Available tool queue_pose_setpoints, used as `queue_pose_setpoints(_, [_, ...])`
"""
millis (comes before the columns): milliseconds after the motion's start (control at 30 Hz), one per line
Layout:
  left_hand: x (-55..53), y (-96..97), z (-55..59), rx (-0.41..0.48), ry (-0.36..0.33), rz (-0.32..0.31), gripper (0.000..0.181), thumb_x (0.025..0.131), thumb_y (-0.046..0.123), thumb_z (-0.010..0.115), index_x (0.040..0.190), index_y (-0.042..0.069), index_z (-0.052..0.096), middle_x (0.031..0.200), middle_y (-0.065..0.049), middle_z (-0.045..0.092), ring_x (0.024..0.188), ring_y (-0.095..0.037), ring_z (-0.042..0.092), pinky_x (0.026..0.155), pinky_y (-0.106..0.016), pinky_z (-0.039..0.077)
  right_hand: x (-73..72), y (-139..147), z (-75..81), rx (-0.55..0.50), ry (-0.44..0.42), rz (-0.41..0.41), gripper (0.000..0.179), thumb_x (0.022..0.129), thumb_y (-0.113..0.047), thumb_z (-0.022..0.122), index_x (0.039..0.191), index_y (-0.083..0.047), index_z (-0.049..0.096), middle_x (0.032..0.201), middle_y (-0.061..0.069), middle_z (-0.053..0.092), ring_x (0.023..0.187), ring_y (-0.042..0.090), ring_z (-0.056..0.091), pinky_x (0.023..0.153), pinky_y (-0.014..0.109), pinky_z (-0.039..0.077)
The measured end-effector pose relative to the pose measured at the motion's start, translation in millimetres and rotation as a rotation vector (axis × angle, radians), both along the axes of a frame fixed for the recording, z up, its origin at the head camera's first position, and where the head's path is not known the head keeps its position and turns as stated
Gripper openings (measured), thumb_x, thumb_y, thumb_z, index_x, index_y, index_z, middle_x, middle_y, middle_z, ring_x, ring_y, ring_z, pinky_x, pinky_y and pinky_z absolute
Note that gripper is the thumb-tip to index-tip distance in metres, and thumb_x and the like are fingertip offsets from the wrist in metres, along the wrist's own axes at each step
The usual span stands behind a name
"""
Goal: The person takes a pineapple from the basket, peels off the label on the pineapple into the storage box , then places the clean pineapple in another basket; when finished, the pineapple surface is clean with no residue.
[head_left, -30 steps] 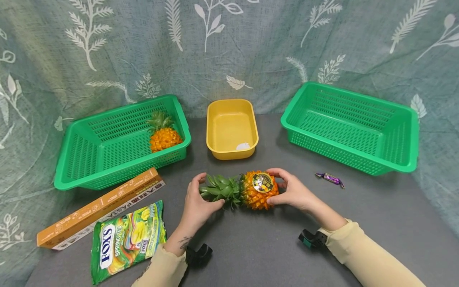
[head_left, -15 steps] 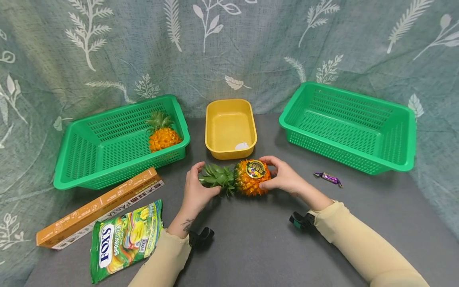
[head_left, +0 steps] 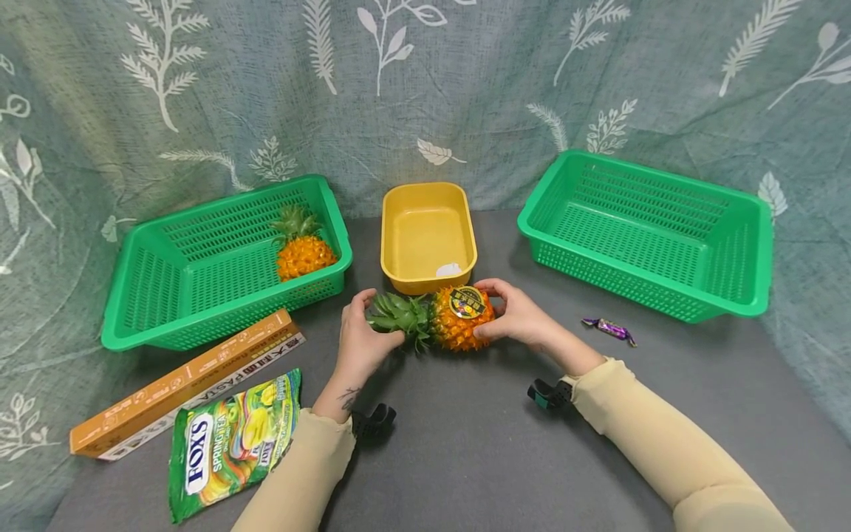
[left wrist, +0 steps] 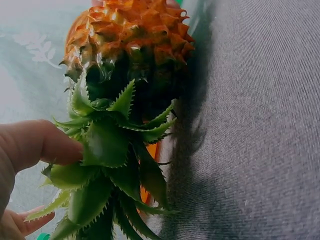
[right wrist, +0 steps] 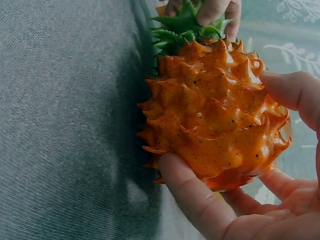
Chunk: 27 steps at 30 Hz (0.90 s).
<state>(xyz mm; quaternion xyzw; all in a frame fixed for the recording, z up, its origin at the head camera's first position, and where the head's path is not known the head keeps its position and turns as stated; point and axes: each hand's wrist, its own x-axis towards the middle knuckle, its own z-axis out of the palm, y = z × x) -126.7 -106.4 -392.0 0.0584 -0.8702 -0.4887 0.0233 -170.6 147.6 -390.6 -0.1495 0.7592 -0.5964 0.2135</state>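
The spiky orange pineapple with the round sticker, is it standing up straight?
No, the spiky orange pineapple is sideways, its pointed green leaves at the left hand and its rounder body at the right hand.

In the head view, the front wall of the left green basket (head_left: 233,306) hides the base of the smaller-looking pineapple (head_left: 306,257) inside, and the left sleeve (head_left: 306,465) overlaps the sweets bag (head_left: 233,440). Print on the purple sweet (head_left: 609,329) is too small to read. The left wrist view crops the held pineapple (left wrist: 107,145) and left hand (left wrist: 25,145).
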Motion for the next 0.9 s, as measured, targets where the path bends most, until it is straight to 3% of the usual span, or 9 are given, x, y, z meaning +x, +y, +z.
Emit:
queue_pose_setpoints(167, [-0.5,-0.7,-1.8,0.0,-0.012,0.007,0.08,0.068,0.005,0.074,0.137,0.005,0.033,0.135,-0.022,0.034,0.119,-0.036,0.037,0.094,-0.051,0.037,-4.8,3,12.5,0.074,0.025,-0.011,0.069,0.08,-0.005,0.065,0.14,-0.002,0.032,0.14,0.024,0.034,0.117,0.039,0.047,0.086,0.042,0.048])
queue_pose_setpoints(333, [-1.2,0.1,-3.9,0.035,-0.007,0.024,0.078,0.068,0.003,0.072,0.137,0.006,0.034,0.133,-0.022,0.035,0.116,-0.035,0.038,0.091,-0.05,0.037,-11.8,1,28.1,0.095,0.096,-0.085,0.048,0.089,-0.012,0.056,0.133,0.0,0.043,0.136,0.023,0.041,0.12,0.037,0.046,0.095,0.051,0.041])
queue_pose_setpoints(500, [-1.8,1.5,-6.8,0.129,0.006,0.069,0.072,0.069,-0.001,0.07,0.134,0.004,0.038,0.132,-0.023,0.035,0.115,-0.035,0.038,0.09,-0.048,0.038,-16.6,-5,30.9,0.146,0.131,-0.073,0.038,0.09,-0.015,0.057,0.124,-0.001,0.052,0.131,0.019,0.05,0.113,0.033,0.052,0.091,0.048,0.044])
queue_pose_setpoints(667, [-1.6,3.1,-8.5,0.214,0.023,0.106,0.068,0.069,-0.004,0.069,0.13,0.003,0.041,0.131,-0.023,0.037,0.116,-0.034,0.038,0.093,-0.047,0.035,-16.4,-10,27.9,0.212,0.15,-0.044,0.034,0.086,-0.018,0.062,0.116,-0.004,0.058,0.127,0.016,0.053,0.117,0.034,0.049,0.088,0.045,0.045])
queue_pose_setpoints(900, [-0.4,4.8,-9.8,0.327,0.074,0.134,0.063,0.068,-0.01,0.067,0.127,-0.001,0.045,0.129,-0.023,0.04,0.118,-0.035,0.037,0.094,-0.044,0.034,-15.6,-13,25.7,0.192,0.149,-0.029,0.025,0.084,-0.014,0.063,0.106,-0.002,0.06,0.111,0.015,0.06,0.104,0.029,0.057,0.075,0.033,0.048])
